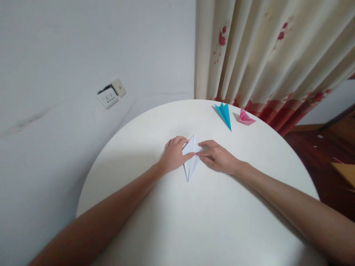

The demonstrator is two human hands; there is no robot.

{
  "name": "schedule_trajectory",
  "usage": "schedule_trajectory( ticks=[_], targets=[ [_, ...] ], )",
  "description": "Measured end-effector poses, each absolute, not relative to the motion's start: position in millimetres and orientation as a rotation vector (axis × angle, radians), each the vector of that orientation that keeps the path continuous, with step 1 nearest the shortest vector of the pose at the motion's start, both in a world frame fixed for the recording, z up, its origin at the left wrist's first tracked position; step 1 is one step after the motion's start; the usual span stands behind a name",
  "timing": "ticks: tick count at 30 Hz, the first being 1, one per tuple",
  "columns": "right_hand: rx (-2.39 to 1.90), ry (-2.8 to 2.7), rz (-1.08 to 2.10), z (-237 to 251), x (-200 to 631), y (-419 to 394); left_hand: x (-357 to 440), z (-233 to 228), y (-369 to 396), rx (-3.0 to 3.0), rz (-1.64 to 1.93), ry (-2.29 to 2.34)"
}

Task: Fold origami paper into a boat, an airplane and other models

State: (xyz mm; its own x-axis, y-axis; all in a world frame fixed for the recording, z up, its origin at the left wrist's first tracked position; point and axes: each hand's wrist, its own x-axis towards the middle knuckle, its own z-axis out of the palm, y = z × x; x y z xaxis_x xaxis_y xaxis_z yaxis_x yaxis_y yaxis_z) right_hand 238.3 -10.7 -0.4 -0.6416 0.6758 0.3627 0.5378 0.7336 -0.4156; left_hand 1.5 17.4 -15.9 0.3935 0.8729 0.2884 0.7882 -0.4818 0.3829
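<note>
Paper (190, 165), white and folded into a slim diamond, lies on the round white surface (166, 229), its points towards 12 and 6 o'clock. At its 9 o'clock side, the bare left hand (174, 154) has a grip holding it, thumb across the middle; at 3 o'clock, the bare right hand (219, 157) touches the edge, though I cannot tell whether that grip pinches. For crisp creases, pin firmly without dragging, square the edges, then press outward from the centre. A pointed blue paper fold (225, 115) lies towards 1 o'clock, well apart.
</note>
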Motion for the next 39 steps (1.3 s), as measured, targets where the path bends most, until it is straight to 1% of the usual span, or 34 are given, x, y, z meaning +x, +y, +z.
schedule_trajectory(
  ticks=[5, 8, 13, 18, 20, 25, 27, 30, 34, 39],
  targets=[
    [-0.966, -2.283, 0.282, 1, 236, -8, 2, -15, 14, 2.522, 0.611, 1.312],
    [-0.942, -2.312, 0.262, -1, 236, -5, 5, -13, 13, 2.544, 0.616, 1.19],
    [-1.046, -2.439, 0.273, -3, 237, -5, 7, -5, 12, 2.513, 0.744, 1.279],
    [-1.284, -2.418, 0.196, 2, 239, -8, 12, 14, -3, 2.678, 0.903, 1.256],
    [-1.384, -2.396, 0.167, 4, 238, -8, 16, 16, -11, 2.737, 0.819, 1.189],
    [-1.555, -2.355, 0.073, 7, 234, -12, 21, 0, -20, 2.84, 0.295, 1.091],
    [-1.569, -2.353, 0.061, 7, 234, -12, 17, -7, -17, 2.852, 0.162, 1.029],
    [-1.508, -2.297, 0.092, 3, 238, -7, 11, -8, -12, 2.859, 0.093, 0.946],
    [-1.324, -2.156, 0.176, -4, 241, 0, 8, -4, -9, 2.853, 0.055, 0.913],
    [-1.083, -2.291, 0.381, -10, 236, -2, 7, -4, -6, 2.869, 0.05, 0.82]
  ],
)
